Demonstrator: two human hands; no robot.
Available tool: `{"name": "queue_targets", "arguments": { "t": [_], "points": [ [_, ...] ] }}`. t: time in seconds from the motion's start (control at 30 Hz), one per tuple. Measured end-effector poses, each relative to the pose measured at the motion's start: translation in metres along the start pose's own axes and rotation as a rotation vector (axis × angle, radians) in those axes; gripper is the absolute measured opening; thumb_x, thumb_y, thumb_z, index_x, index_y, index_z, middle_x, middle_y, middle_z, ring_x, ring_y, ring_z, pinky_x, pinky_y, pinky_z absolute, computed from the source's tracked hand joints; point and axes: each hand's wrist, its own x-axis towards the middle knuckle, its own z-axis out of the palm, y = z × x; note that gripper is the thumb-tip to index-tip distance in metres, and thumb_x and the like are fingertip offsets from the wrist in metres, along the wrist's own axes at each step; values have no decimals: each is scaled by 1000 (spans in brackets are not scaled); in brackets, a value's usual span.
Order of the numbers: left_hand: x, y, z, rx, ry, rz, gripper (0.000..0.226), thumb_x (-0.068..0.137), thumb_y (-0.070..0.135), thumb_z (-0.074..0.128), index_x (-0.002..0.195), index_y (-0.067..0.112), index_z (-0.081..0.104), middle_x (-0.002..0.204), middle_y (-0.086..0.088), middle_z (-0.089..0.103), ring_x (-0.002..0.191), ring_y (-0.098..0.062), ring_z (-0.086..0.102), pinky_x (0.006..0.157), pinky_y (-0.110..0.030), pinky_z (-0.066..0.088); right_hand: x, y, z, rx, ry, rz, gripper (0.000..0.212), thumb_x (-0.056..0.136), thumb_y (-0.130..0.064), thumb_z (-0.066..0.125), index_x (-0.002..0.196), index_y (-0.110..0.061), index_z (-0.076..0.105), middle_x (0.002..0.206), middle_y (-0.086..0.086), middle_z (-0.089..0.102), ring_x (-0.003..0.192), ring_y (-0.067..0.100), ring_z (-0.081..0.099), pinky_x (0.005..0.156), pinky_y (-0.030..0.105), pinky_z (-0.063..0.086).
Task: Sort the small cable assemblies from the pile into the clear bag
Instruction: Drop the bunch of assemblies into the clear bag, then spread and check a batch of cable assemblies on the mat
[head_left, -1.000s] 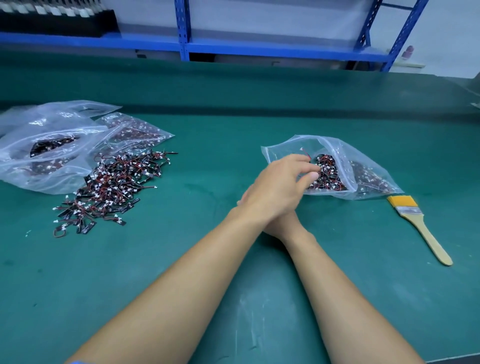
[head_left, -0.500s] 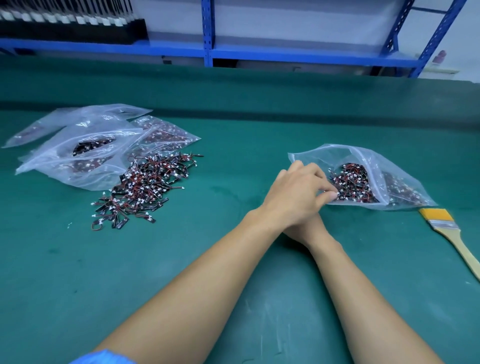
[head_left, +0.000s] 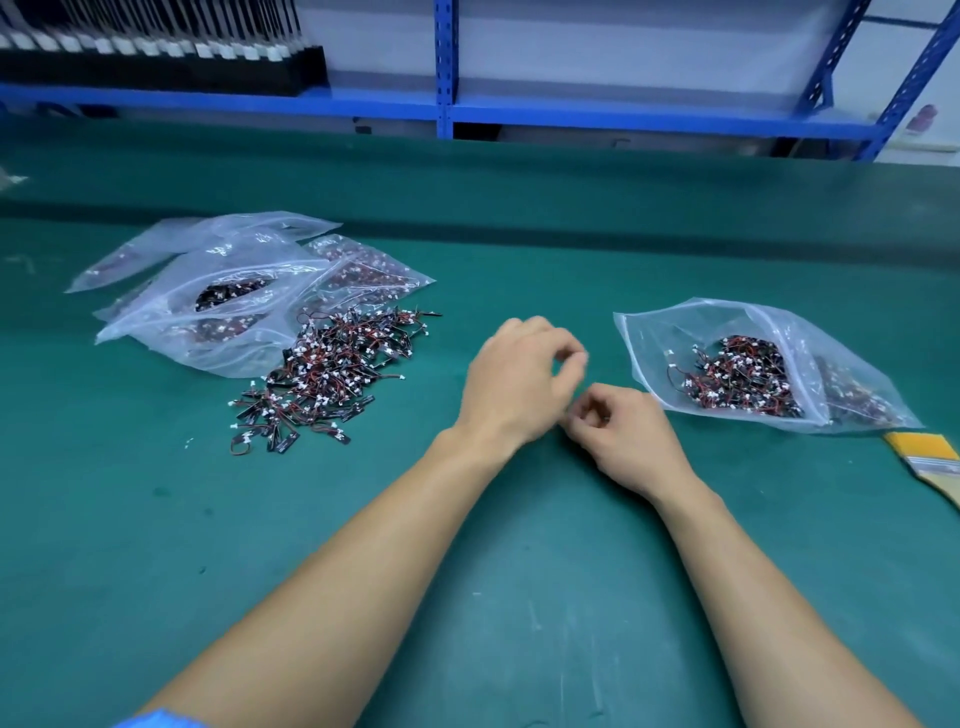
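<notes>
At the middle of the green surface (head_left: 545, 597), the left hand (head_left: 519, 379) and right hand (head_left: 623, 436) hover close together, the fingers (head_left: 571, 366) of both curled inward, though blur hides whether either pinches anything. The loose pile (head_left: 327, 374) of cable assemblies lies at ten o'clock from them, touching a heap of filled bags (head_left: 228, 291) beyond. The open clear bag (head_left: 727, 332), holding assemblies, lies at two o'clock with a brush (head_left: 930, 457) just beside it, and a blue shelf (head_left: 571, 111) runs farthest off at twelve.

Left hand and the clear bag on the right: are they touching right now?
Apart. The head view shows a strip of green mat between the left hand and the clear bag.
</notes>
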Motion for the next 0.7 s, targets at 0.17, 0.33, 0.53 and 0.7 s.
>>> {"name": "queue_targets", "arguments": {
  "t": [0.17,0.33,0.53,0.7],
  "points": [
    [-9,-70,-16,478,-125,-346,64,95,60,43,146,21,43,154,-7,37,141,-28,29,115,-41,22,0,5,3,44,-1,2,21,84,-32,74,68,-25,62,56,-9,61,48,5,49,58,33,49],
    [-19,-90,-17,579,-294,-411,81,94,72,23,152,17,32,163,-14,20,150,-30,14,123,-45,3,1,8,5,36,9,8,22,84,-31,74,67,-25,62,55,-7,61,49,5,48,58,33,49],
    [-34,-70,-17,343,-408,-110,73,95,66,41,151,19,38,161,-5,28,149,-23,21,123,-37,9,1,6,4,50,3,14,22,85,-31,74,68,-23,62,58,0,62,50,9,49,59,35,50],
    [-52,-63,-24,43,-467,117,58,94,54,56,145,27,47,159,7,32,150,-10,18,123,-32,14,1,5,4,63,10,10,22,84,-31,74,67,-24,62,57,0,61,48,8,46,56,33,46]
  ]
}}
